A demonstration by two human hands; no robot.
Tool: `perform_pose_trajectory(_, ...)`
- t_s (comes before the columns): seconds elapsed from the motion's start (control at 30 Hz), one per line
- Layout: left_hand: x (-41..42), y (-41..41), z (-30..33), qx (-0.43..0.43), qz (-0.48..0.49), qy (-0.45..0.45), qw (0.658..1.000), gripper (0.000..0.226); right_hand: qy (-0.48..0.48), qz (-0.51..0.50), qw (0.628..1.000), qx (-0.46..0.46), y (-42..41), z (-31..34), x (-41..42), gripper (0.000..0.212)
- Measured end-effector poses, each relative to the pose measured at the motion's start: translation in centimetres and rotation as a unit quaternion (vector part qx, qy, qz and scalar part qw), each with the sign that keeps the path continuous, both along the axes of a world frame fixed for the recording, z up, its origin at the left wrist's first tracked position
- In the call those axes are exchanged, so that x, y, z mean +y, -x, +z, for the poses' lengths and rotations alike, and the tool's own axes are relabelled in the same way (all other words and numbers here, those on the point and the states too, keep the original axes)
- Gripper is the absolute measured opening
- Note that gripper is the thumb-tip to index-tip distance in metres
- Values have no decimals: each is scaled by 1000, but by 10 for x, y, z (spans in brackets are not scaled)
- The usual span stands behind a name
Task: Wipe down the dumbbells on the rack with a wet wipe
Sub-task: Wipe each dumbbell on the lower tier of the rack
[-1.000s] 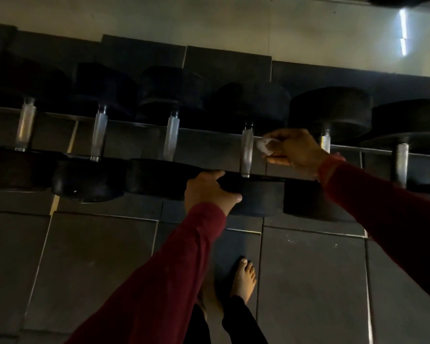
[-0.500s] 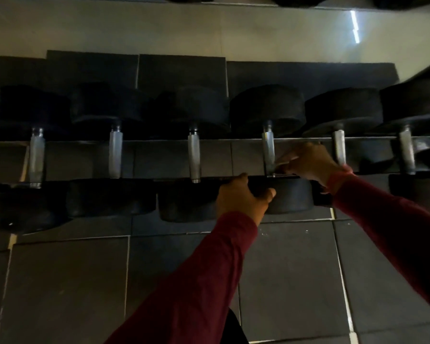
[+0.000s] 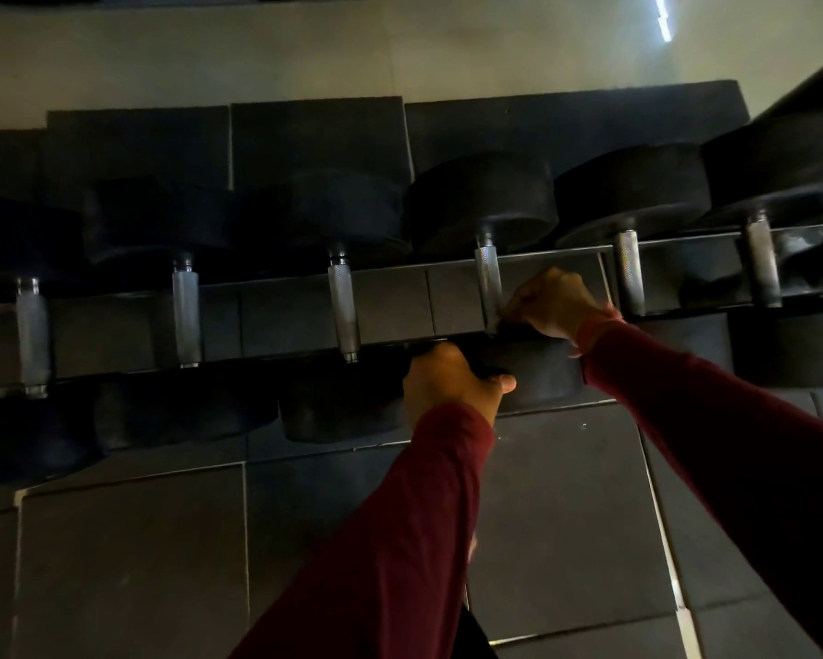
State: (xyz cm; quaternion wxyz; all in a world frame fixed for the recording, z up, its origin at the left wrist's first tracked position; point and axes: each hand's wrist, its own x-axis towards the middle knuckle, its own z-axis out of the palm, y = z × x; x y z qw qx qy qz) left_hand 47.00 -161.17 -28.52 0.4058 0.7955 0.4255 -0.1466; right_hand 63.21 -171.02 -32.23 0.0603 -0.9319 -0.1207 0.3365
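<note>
Several black dumbbells with knurled steel handles lie across a low rack (image 3: pixel 400 271). My right hand (image 3: pixel 554 304) is curled at the lower end of one steel handle (image 3: pixel 488 283), just above that dumbbell's near black head (image 3: pixel 542 373). The wet wipe is hidden inside my fingers. My left hand (image 3: pixel 450 385) grips the left edge of the same near head, thumb pointing right. Both sleeves are dark red.
More dumbbells flank this one: handles at left (image 3: pixel 343 306) and right (image 3: pixel 628 273). Dark rubber floor tiles (image 3: pixel 162 563) lie below the rack. A pale wall (image 3: pixel 305 54) rises behind it. A dark diagonal bar (image 3: pixel 809 83) crosses the top right corner.
My right hand, which showed the white wipe beside the handle, has dropped to the handle's lower end and the wipe is now hidden. The view shifted left along the rack.
</note>
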Motion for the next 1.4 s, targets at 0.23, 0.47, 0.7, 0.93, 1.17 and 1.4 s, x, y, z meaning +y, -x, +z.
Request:
perform_pose_trajectory(0.23, 2, -3, -1, 13, -1, -8, 1000, 54, -32, -42, 996, 68, -16, -16, -15, 18)
perform_pose_trajectory(0.47, -5, 2, -3, -2, 28, 0, 1000, 49, -53, 40, 994, 84, -22, -30, -15, 13)
perform_pose_trajectory(0.7, -14, -1, 7, 1, 114, 7, 993, 64, -183, -4, 972, 148, -23, -11, -26, 18)
perform_pose_trajectory(0.93, -18, -2, 7, 11, 133, 4, 991, 80, -179, -56, 978, 90, -14, -21, -24, 11)
perform_pose_trajectory(1.17, -18, -4, 9, 19, 135, 8, 991, 72, -144, -44, 984, 97, -21, -22, -24, 18)
perform_pose_trajectory(1.4, -18, 0, 7, 16, 121, 2, 993, 80, -162, -33, 981, 99, -15, -14, -28, 10)
